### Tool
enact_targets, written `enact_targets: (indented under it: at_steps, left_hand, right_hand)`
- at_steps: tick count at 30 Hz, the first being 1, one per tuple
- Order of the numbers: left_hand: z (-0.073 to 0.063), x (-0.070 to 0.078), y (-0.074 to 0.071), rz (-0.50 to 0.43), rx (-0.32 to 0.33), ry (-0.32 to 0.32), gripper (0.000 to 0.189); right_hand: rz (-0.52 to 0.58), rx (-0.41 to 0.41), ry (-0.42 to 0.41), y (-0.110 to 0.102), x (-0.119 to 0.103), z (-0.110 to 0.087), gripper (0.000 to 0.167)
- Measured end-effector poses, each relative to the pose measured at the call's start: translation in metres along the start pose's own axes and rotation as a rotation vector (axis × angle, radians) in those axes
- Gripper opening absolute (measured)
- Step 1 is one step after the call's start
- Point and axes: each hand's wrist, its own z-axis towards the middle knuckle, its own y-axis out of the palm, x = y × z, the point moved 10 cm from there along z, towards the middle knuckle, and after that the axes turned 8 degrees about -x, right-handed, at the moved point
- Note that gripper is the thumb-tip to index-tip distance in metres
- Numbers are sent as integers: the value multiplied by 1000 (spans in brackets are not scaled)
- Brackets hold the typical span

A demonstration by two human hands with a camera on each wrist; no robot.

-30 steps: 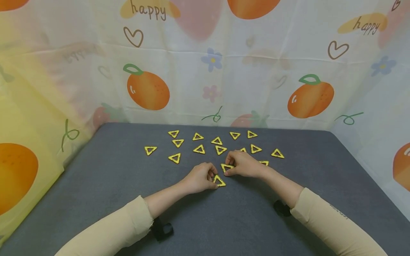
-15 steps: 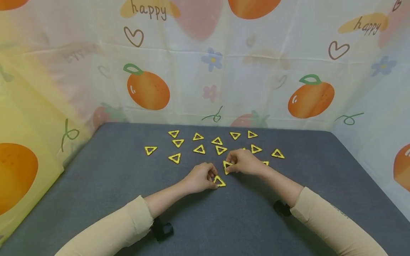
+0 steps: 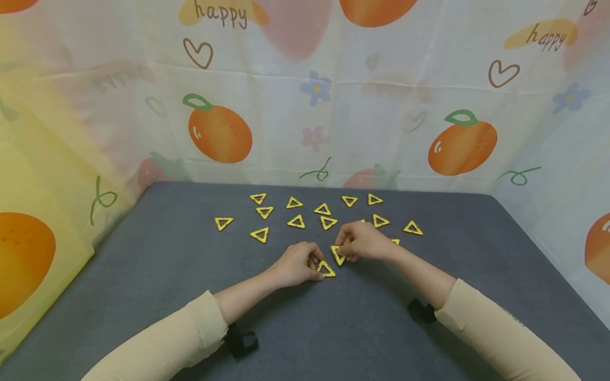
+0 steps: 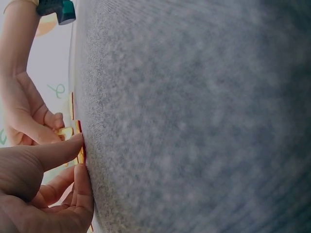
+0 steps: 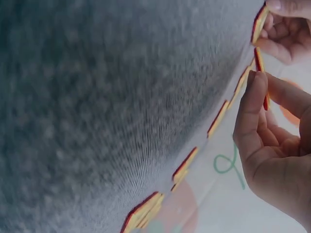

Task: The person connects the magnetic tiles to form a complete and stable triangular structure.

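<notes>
Closest, behind the fingers, two cream sleeves reach in, a left sleeve (image 3: 167, 338) and a right sleeve (image 3: 502, 330), each with a black wrist device (image 3: 240, 343) just below its cuff. Both forearms cross a dark grey bench (image 3: 333, 338).

The left hand (image 3: 296, 264) pinches a yellow triangular frame (image 3: 330, 270) between thumb and fingertips at its left side. Slightly farther off, the right hand (image 3: 366, 242) has thumb and finger clamped on a second triangle (image 3: 335, 256), which hangs tilted, one corner toward the near side. The two held pieces are just beside each other; whether they touch I cannot tell.

Beyond the fingers lie loose triangles (image 3: 259, 230), spread to both sides; a partly hidden triangle (image 3: 396, 242) shows behind the right wrist, and a rightmost triangle (image 3: 418, 228) sits beyond that. Farthest away hangs a pale cloth (image 3: 276, 116) printed with oranges, hearts and "happy".
</notes>
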Motion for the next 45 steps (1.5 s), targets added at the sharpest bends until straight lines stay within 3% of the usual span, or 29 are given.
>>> enact_targets:
  at_steps: [12,27,36,45]
  left_hand:
    - [0,-1,-1,-2,3,-3,30]
    - [-1,2,-4,-11,14,1,30]
    - [-3,5,-4,-25,15,14,31]
    - [-3,8,-5,-21,19,33,30]
  right_hand:
    - [-40,-24,-49,16,-10,2,3]
    - [-96,16,-118,20,-20,6,4]
    - [-85,9,-115,21,-18,3,5]
    - [-124,-40,-113,23,-18,-1,29]
